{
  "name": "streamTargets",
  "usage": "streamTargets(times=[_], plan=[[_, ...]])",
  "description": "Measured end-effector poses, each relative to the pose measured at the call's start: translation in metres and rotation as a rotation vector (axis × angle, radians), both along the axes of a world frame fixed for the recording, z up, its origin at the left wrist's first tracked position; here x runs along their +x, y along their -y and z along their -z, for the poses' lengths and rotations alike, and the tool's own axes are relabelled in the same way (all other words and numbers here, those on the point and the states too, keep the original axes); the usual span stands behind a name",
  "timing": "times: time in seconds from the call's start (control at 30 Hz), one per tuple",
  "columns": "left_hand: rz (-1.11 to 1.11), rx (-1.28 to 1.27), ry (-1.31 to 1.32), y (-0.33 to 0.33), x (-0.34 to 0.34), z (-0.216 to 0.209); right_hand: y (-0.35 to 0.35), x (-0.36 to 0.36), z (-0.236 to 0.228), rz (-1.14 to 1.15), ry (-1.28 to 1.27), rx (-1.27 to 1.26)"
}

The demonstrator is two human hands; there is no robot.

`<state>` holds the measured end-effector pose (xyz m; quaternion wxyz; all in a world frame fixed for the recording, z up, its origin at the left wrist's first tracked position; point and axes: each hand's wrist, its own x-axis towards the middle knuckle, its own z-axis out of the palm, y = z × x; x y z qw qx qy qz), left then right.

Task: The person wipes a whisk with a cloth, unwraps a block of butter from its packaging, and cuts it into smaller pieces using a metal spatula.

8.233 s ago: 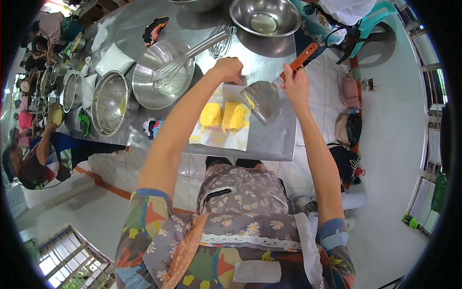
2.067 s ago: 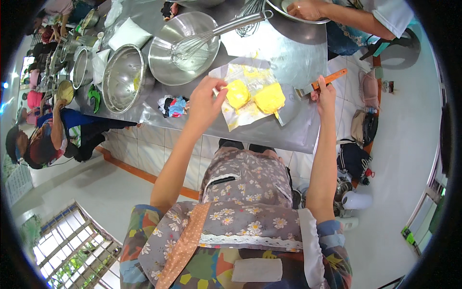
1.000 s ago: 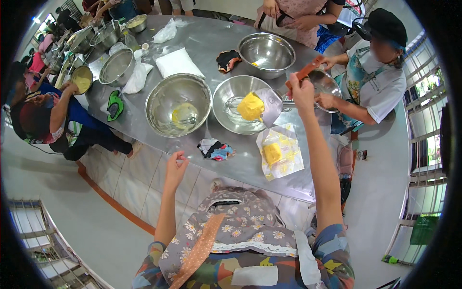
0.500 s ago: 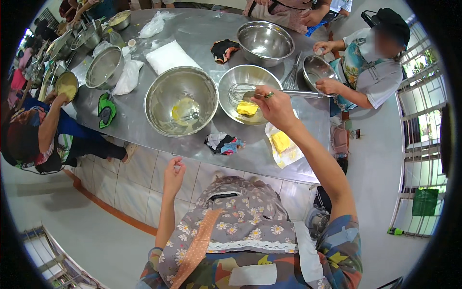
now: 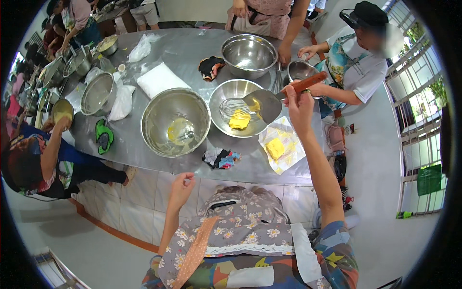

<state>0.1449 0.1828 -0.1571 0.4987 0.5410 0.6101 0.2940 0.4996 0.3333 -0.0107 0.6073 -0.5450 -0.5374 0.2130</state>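
Observation:
My right hand (image 5: 300, 107) grips a metal spatula (image 5: 264, 105) by its reddish-brown handle, yellow smears on the blade. The blade hangs over the right side of a steel bowl (image 5: 217, 96). Inside that bowl lie a yellow butter-like lump (image 5: 239, 119) and a whisk (image 5: 231, 108), its handle largely hidden by the spatula. My left hand (image 5: 183, 188) is at the table's near edge, fingers curled in, nothing visible in them. Below the spatula, a yellow block (image 5: 275, 149) rests on smeared white paper (image 5: 289, 157). A larger steel bowl (image 5: 153, 135) holds yellow mixture and another whisk (image 5: 185, 137).
A crumpled cloth (image 5: 221, 158) lies near the front edge of the metal table (image 5: 130, 159). Behind the bowls are a white bag (image 5: 162, 79), a dark cloth (image 5: 211, 68) and an empty steel bowl (image 5: 249, 55). A person (image 5: 358, 58) at the right handles a small bowl (image 5: 302, 71).
My right hand has moved right, and the spatula's broad blade now shows over the bowl. The view has shifted slightly. A person across the table has lowered a hand towards a whisk.

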Motion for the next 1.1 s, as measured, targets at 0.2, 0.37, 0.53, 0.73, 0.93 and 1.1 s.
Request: streamTargets(times=[0.2, 0.37, 0.53, 0.73, 0.93, 1.1], plan=[[0.213, 0.538, -0.045, -0.101, 0.079, -0.125, -0.010, -0.008, -0.004, -0.222, 0.379, -0.051], [0.318, 0.738, -0.026, -0.172, 0.141, -0.150, -0.011, -0.037, -0.013, -0.318, 0.506, 0.133], [0.416, 0.707, 0.056, -0.193, 0.176, -0.138, -0.020, -0.030, -0.023, -0.334, 0.573, 0.146], [0.283, 0.885, 0.104, -0.200, 0.201, -0.128, -0.029, -0.010, -0.035, -0.437, 0.508, 0.082], [0.156, 0.937, -0.160, -0.191, 0.235, -0.113, -0.016, 0.017, -0.034, -0.525, 0.365, 0.042], [0.130, 0.698, -0.386, -0.165, 0.222, -0.128, -0.018, 0.023, -0.013, -0.565, 0.426, 0.019]])
